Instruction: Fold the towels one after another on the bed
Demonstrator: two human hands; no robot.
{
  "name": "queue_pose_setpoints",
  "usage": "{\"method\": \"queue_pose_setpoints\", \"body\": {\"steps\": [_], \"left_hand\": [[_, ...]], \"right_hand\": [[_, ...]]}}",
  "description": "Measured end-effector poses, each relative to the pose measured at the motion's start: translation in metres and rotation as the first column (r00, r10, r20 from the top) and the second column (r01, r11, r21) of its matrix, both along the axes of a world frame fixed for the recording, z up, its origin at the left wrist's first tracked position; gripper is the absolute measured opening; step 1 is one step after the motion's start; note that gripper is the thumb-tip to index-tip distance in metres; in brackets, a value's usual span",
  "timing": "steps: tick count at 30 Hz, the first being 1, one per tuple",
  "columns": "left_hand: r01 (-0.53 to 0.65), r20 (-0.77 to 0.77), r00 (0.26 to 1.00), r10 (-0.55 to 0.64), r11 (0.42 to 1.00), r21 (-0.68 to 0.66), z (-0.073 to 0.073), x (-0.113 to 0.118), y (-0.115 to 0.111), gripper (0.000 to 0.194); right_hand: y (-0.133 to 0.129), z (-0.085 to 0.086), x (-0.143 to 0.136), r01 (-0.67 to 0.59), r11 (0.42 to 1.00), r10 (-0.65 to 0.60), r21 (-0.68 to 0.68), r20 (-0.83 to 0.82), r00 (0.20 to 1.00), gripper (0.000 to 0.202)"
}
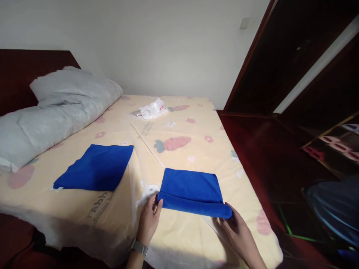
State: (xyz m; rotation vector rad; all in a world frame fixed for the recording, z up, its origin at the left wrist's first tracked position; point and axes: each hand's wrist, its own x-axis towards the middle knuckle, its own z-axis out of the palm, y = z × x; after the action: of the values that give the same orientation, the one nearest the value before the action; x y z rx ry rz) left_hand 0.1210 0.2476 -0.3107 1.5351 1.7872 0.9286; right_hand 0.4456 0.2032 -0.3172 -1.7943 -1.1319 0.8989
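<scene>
A blue cloth point(192, 185) lies on the patterned bed sheet, its near edge rolled into a thick tube. My left hand point(150, 218), with a watch on the wrist, pinches the left end of the roll between thumb and fingers. At the right end of the roll, my right hand point(237, 231) grips it, fingers partly hidden beneath the cloth. A second blue cloth point(97, 168) is spread flat to the left, with a small white tag at its near left corner.
A grey quilt point(61, 101) is heaped at the far left by the dark headboard point(33, 71). Farther back on the bed sits a crumpled white plastic bag point(152, 109). Right of the bed are a dark floor and a rack point(333, 149) with slippers.
</scene>
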Motion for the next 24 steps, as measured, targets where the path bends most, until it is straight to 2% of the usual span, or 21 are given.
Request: {"method": "queue_pose_setpoints", "body": {"steps": [5,8,11,14,16,20,24], "left_hand": [[0.006,-0.081,0.997,-0.011,0.999,-0.054,0.002,0.002,0.004,0.044],[-0.013,-0.055,0.998,0.01,0.999,-0.051,0.001,0.002,0.003,0.043],[-0.048,-0.038,0.998,0.047,0.998,-0.032,-0.001,0.001,0.002,0.043],[-0.069,0.001,0.998,0.069,0.996,-0.053,-0.002,-0.002,0.0,0.044],[-0.081,0.091,0.992,0.089,0.993,-0.084,-0.003,-0.003,0.0,0.042],[-0.097,0.261,0.957,0.124,0.989,-0.115,-0.007,-0.003,0.001,0.046],[-0.049,0.295,0.952,0.075,0.994,-0.097,-0.007,-0.001,0.0,0.048]], "right_hand": [[0.004,0.0,0.004,0.063,0.981,-0.056,-0.183,0.043,0.997,0.06],[0.007,0.006,0.003,0.061,0.965,-0.034,-0.256,0.108,0.994,0.055],[0.008,0.012,-0.001,0.114,0.94,-0.05,-0.322,0.201,0.978,0.051],[0.008,0.016,-0.005,0.151,0.928,-0.06,-0.341,0.264,0.963,0.05],[0.009,0.017,-0.006,0.161,0.924,-0.074,-0.347,0.252,0.965,0.054],[0.014,0.016,-0.007,0.246,0.908,-0.195,-0.339,0.178,0.965,0.065],[0.016,0.01,-0.008,0.309,0.898,-0.276,-0.313,0.146,0.95,0.068]]}}
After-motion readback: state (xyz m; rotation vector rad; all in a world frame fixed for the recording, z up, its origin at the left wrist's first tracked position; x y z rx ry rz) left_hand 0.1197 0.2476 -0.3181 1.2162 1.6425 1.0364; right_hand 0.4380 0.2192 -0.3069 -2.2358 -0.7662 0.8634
